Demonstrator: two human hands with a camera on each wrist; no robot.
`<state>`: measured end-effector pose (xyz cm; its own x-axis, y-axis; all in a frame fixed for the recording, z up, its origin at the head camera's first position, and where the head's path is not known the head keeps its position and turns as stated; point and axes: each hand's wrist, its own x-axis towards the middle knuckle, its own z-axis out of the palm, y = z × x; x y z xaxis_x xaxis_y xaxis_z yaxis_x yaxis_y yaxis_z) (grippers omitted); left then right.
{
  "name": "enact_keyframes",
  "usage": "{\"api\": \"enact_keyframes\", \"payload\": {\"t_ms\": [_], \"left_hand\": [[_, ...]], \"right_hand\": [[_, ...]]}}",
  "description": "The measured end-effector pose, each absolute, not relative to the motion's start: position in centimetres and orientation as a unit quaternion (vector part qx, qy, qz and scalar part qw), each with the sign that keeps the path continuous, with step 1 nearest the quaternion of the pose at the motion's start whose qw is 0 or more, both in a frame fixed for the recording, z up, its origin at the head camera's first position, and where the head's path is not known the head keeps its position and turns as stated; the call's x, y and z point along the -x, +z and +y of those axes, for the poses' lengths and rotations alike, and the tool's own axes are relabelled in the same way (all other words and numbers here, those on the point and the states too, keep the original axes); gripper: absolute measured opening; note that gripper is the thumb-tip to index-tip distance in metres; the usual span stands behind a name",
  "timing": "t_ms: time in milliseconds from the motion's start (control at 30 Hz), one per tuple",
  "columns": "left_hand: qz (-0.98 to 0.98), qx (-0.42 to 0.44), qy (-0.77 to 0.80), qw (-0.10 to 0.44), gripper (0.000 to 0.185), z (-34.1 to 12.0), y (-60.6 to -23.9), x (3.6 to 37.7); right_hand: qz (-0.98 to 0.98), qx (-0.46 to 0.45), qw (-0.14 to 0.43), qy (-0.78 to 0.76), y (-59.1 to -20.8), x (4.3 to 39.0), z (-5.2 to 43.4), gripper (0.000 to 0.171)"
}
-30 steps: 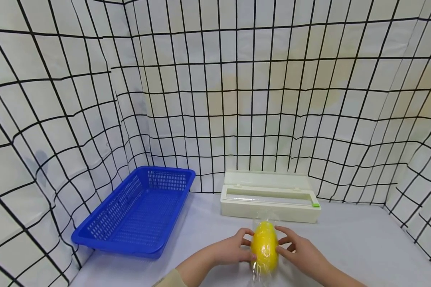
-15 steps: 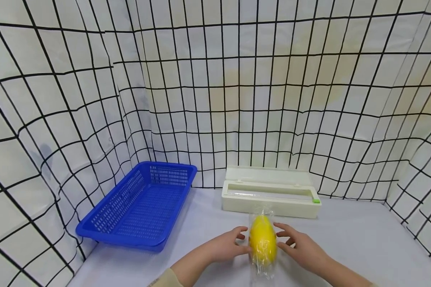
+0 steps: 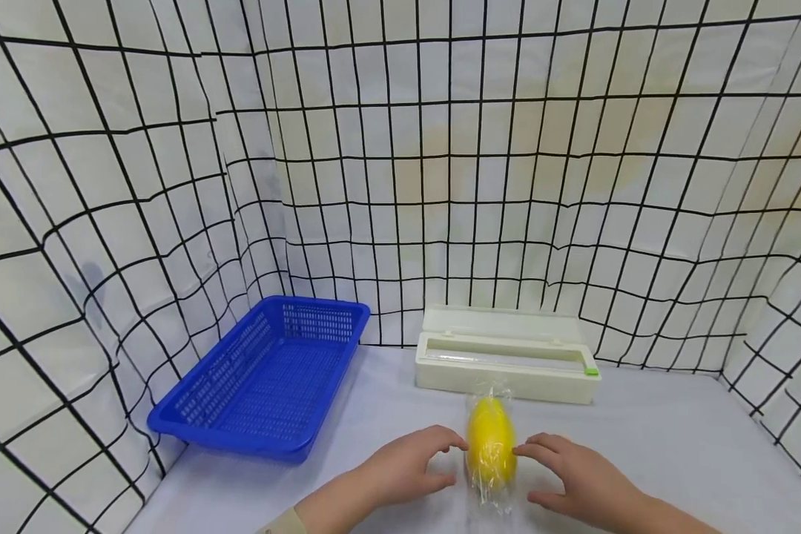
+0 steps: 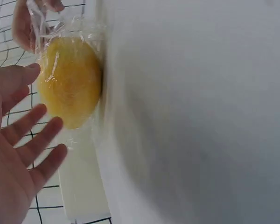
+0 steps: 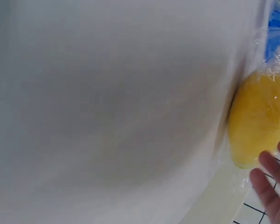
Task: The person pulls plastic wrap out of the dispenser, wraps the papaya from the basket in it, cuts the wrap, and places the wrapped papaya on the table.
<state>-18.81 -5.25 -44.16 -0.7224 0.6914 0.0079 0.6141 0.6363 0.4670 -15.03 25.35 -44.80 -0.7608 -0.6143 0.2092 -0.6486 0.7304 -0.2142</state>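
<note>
yellow lemon, blue basket, cream dispenser box

Bright, even, diffuse light across the head view, with only faint soft shadows under the hands. Grid lines on the backdrop bowed toward the edges (wide-angle distortion). Small glints on the plastic wrap in the left wrist view. Both wrist views soft and smeared, the table surface a blurred grey-white expanse, out of focus throughout.
</note>
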Motion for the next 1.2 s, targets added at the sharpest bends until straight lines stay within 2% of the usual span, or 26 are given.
{"api": "enact_keyframes", "payload": {"t_ms": [100,167,267,467,633,900,1000,1200], "left_hand": [[0.885,-0.437,0.158,0.040,0.038,-5.6,-43.9,18.7],[0.869,-0.483,0.106,-0.007,0.039,-5.7,-43.9,18.8],[0.849,-0.525,0.038,-0.055,0.046,-5.5,-43.7,19.0],[0.813,-0.570,-0.057,-0.099,0.060,-4.3,-43.9,19.3],[0.778,-0.603,-0.076,-0.159,0.055,-3.5,-44.3,19.3],[0.764,-0.614,-0.061,-0.191,0.028,-2.9,-45.2,19.5],[0.772,-0.606,-0.026,-0.187,0.017,-2.8,-45.4,19.5],[0.788,-0.594,0.019,-0.162,0.015,-3.0,-45.5,19.5]], "right_hand": [[-0.894,-0.423,0.120,0.093,-45.0,14.9,25.6,0.052],[-0.878,-0.452,0.140,0.078,-45.1,15.0,25.5,0.052],[-0.870,-0.469,0.142,0.057,-45.0,15.3,25.2,0.052],[-0.845,-0.513,0.150,0.005,-44.7,16.0,24.2,0.054],[-0.823,-0.544,0.161,-0.010,-44.8,16.4,23.5,0.050],[-0.801,-0.566,0.189,-0.041,-45.8,16.9,23.3,0.042],[-0.795,-0.566,0.213,-0.050,-46.1,17.1,23.0,0.040],[-0.803,-0.553,0.220,-0.032,-46.2,16.8,22.8,0.027]]}}
